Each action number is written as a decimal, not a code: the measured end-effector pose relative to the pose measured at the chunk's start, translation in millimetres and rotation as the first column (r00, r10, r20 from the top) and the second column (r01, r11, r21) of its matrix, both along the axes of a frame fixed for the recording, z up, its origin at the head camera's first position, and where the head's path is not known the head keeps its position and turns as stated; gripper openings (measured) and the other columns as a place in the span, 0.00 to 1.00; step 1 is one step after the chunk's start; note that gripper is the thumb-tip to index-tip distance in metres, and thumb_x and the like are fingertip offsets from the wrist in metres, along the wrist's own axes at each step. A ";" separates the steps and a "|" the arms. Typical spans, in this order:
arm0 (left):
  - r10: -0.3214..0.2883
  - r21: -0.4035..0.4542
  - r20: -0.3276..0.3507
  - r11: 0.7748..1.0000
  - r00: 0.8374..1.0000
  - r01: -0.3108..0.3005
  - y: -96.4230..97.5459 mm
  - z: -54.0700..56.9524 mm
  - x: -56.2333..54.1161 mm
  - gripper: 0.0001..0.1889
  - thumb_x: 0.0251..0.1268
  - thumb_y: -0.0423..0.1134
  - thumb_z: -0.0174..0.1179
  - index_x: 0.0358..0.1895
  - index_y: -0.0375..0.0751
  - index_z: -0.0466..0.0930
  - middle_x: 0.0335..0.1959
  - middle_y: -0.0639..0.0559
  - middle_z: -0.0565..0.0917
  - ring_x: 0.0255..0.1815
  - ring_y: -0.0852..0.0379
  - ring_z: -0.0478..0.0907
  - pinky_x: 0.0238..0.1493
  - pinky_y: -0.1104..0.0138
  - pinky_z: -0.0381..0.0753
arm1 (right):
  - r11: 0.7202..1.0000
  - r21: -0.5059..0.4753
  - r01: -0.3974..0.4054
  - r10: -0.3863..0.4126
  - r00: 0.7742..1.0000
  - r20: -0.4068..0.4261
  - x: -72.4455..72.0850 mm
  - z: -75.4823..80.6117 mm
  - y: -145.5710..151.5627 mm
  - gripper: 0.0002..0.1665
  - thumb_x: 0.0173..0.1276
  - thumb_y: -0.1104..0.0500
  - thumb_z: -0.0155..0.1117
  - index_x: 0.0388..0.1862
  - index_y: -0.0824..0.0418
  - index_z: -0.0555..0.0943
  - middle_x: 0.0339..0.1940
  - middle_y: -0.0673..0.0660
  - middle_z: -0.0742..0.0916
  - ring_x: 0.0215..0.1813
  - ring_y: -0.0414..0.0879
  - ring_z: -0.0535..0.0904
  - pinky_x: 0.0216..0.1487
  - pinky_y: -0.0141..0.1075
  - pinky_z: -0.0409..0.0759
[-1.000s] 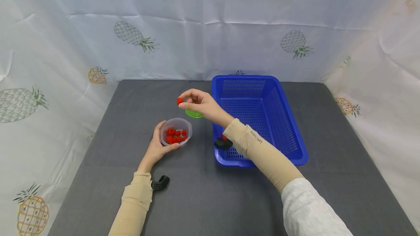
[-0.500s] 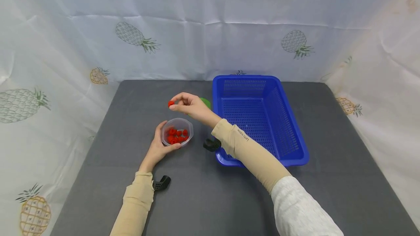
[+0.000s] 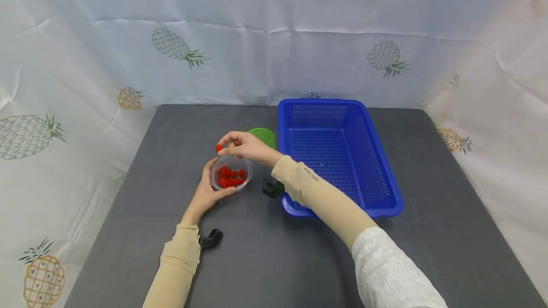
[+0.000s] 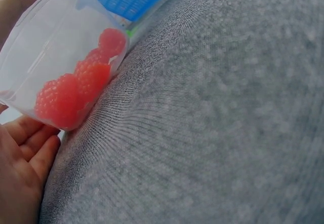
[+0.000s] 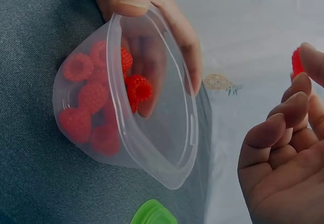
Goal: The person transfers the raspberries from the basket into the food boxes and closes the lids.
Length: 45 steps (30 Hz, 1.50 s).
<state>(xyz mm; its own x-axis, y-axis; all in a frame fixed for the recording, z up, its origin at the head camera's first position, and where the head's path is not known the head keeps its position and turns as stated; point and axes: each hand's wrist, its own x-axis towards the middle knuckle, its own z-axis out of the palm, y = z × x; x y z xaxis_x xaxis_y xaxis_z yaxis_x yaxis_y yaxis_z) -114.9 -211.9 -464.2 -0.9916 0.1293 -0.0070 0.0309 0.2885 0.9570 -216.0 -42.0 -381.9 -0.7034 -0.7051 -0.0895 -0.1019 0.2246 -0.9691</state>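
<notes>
My left hand [image 3: 206, 194] grips a clear plastic container [image 5: 152, 148] by its sides, thumb at the near rim and fingers round the far side. Several red raspberries [image 5: 92, 97] lie in its bottom, and they also show through the wall in the left wrist view. Between thumb and index finger my right hand [image 3: 246, 147] pinches a single raspberry [image 3: 219, 149], just above the container's far rim. The other fingers of that hand are loosely bent, seen in the right wrist view.
To the right stands a large blue plastic basket [image 3: 338, 156] with slotted walls. A green lid [image 3: 264, 136] lies on the grey tabletop [image 3: 265, 251] behind my right hand, beside the basket. Pineapple-print cloth [image 3: 274, 51] hangs at the back and sides.
My right hand has moved left with the raspberry, then come down to the container's far rim, uncovering more of the green lid. The left hand and container have stayed nearly still.
</notes>
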 end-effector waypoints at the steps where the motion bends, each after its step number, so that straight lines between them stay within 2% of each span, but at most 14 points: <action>1: -0.002 0.013 -0.006 1.000 1.000 0.002 -1.0 -2.8 -0.7 0.50 0.52 0.34 0.68 0.72 0.44 0.41 0.68 0.38 0.62 0.68 0.43 0.61 0.68 0.47 0.57 | 1.000 0.016 -0.015 0.015 1.000 0.003 -0.2 -1.2 -0.9 0.13 0.65 0.56 0.62 0.47 0.56 0.77 0.20 0.49 0.77 0.23 0.44 0.65 0.31 0.36 0.68; 4: -0.013 0.023 -0.024 1.000 1.000 0.014 -4.7 -14.5 -3.7 0.50 0.52 0.35 0.68 0.72 0.49 0.41 0.69 0.41 0.63 0.67 0.46 0.63 0.67 0.49 0.58 | 0.997 0.071 -0.035 0.036 0.999 -0.008 -1.0 -4.6 -3.1 0.13 0.64 0.56 0.63 0.47 0.55 0.78 0.20 0.49 0.78 0.23 0.41 0.68 0.30 0.31 0.70; 7: -0.002 0.001 -0.021 1.000 1.000 0.002 -7.9 -25.5 -7.1 0.51 0.52 0.38 0.68 0.72 0.53 0.40 0.70 0.44 0.62 0.68 0.47 0.63 0.67 0.49 0.58 | 0.992 0.123 -0.041 0.045 0.998 -0.033 -2.1 -7.4 -4.9 0.13 0.63 0.55 0.64 0.46 0.54 0.78 0.21 0.49 0.78 0.23 0.41 0.69 0.30 0.30 0.70; 10: 0.004 -0.021 -0.023 1.000 1.000 -0.005 -8.9 -28.7 -8.7 0.51 0.52 0.40 0.69 0.72 0.53 0.39 0.70 0.44 0.59 0.68 0.45 0.62 0.67 0.48 0.58 | 0.985 0.165 -0.045 0.053 0.997 -0.048 -3.2 -9.0 -5.8 0.13 0.63 0.54 0.64 0.46 0.53 0.78 0.22 0.50 0.78 0.23 0.41 0.69 0.29 0.30 0.69; 13: 0.002 -0.011 -0.015 1.000 1.000 -0.002 -7.9 -24.9 -8.7 0.51 0.52 0.38 0.69 0.72 0.51 0.40 0.70 0.43 0.59 0.68 0.44 0.62 0.67 0.48 0.58 | 0.980 0.196 -0.044 0.055 0.997 -0.052 -4.4 -9.5 -5.8 0.13 0.62 0.53 0.65 0.46 0.52 0.79 0.22 0.50 0.78 0.22 0.41 0.68 0.29 0.31 0.68; 18: -0.003 -0.004 -0.009 1.000 1.000 0.003 -3.1 -6.9 -3.3 0.50 0.51 0.35 0.68 0.72 0.44 0.40 0.70 0.39 0.57 0.69 0.41 0.59 0.69 0.46 0.56 | 0.969 0.244 -0.035 0.054 0.996 -0.069 -5.5 -9.4 -6.2 0.12 0.61 0.53 0.66 0.44 0.52 0.80 0.21 0.52 0.75 0.21 0.42 0.65 0.27 0.31 0.66; 21: -0.002 -0.031 -0.004 1.000 1.000 0.001 -0.7 1.0 -0.2 0.50 0.52 0.35 0.67 0.72 0.42 0.40 0.71 0.37 0.54 0.70 0.40 0.57 0.69 0.44 0.55 | 0.956 0.289 -0.040 0.067 0.994 -0.083 -5.2 -9.3 -7.1 0.12 0.61 0.53 0.66 0.44 0.51 0.80 0.24 0.58 0.77 0.23 0.45 0.66 0.27 0.30 0.66; 25: 0.004 -0.046 0.015 0.999 1.000 -0.003 0.1 3.3 1.4 0.50 0.53 0.37 0.67 0.72 0.44 0.39 0.72 0.38 0.52 0.71 0.40 0.56 0.69 0.45 0.55 | 0.941 0.327 -0.085 0.118 0.989 -0.083 -5.3 -10.3 -8.6 0.12 0.61 0.53 0.65 0.44 0.52 0.80 0.27 0.63 0.79 0.26 0.51 0.69 0.28 0.34 0.69; 31: 0.006 -0.029 0.027 1.000 1.000 -0.006 0.1 3.1 1.5 0.50 0.52 0.36 0.67 0.72 0.46 0.40 0.72 0.38 0.52 0.71 0.40 0.56 0.69 0.45 0.56 | 0.916 0.373 -0.148 0.200 0.974 -0.106 -5.7 -14.7 -11.1 0.11 0.62 0.54 0.64 0.44 0.54 0.80 0.24 0.64 0.81 0.27 0.56 0.73 0.37 0.48 0.76; 32: 0.006 -0.028 0.029 1.000 1.000 -0.005 -0.1 3.0 1.5 0.50 0.52 0.37 0.67 0.72 0.46 0.40 0.72 0.38 0.52 0.71 0.41 0.56 0.69 0.45 0.56 | 0.911 0.385 -0.147 0.205 0.972 -0.115 -5.5 -15.3 -11.6 0.11 0.62 0.54 0.64 0.43 0.54 0.80 0.24 0.64 0.81 0.28 0.57 0.74 0.36 0.47 0.77; 35: 0.010 -0.038 0.034 0.999 0.999 -0.008 -0.1 3.7 1.6 0.50 0.53 0.37 0.67 0.73 0.48 0.40 0.73 0.38 0.52 0.71 0.41 0.55 0.69 0.45 0.56 | 0.898 0.417 -0.142 0.220 0.964 -0.147 -6.3 -17.2 -13.1 0.08 0.63 0.54 0.63 0.40 0.54 0.80 0.24 0.62 0.81 0.25 0.52 0.74 0.28 0.38 0.76; 38: 0.013 -0.042 0.036 0.999 0.999 -0.012 0.1 3.9 1.3 0.49 0.53 0.37 0.67 0.73 0.48 0.41 0.72 0.38 0.53 0.71 0.41 0.56 0.69 0.46 0.57 | 0.889 0.434 -0.146 0.244 0.953 -0.178 -7.5 -17.9 -13.7 0.05 0.65 0.55 0.61 0.36 0.54 0.81 0.26 0.62 0.82 0.21 0.43 0.71 0.22 0.27 0.69; 40: 0.014 -0.044 0.034 0.999 0.999 -0.013 0.0 3.7 1.1 0.49 0.53 0.37 0.67 0.73 0.48 0.41 0.72 0.38 0.54 0.70 0.41 0.56 0.68 0.46 0.57 | 0.889 0.432 -0.154 0.257 0.948 -0.190 -7.9 -18.1 -13.7 0.05 0.66 0.56 0.60 0.35 0.55 0.81 0.30 0.66 0.83 0.21 0.41 0.70 0.22 0.27 0.68; 45: 0.016 -0.050 0.030 0.999 0.999 -0.015 0.1 3.8 1.5 0.49 0.53 0.37 0.67 0.72 0.47 0.41 0.72 0.38 0.53 0.70 0.41 0.56 0.69 0.46 0.56 | 0.891 0.425 -0.161 0.255 0.951 -0.174 -8.1 -19.0 -13.6 0.05 0.65 0.55 0.61 0.36 0.55 0.81 0.30 0.66 0.82 0.20 0.38 0.68 0.22 0.27 0.68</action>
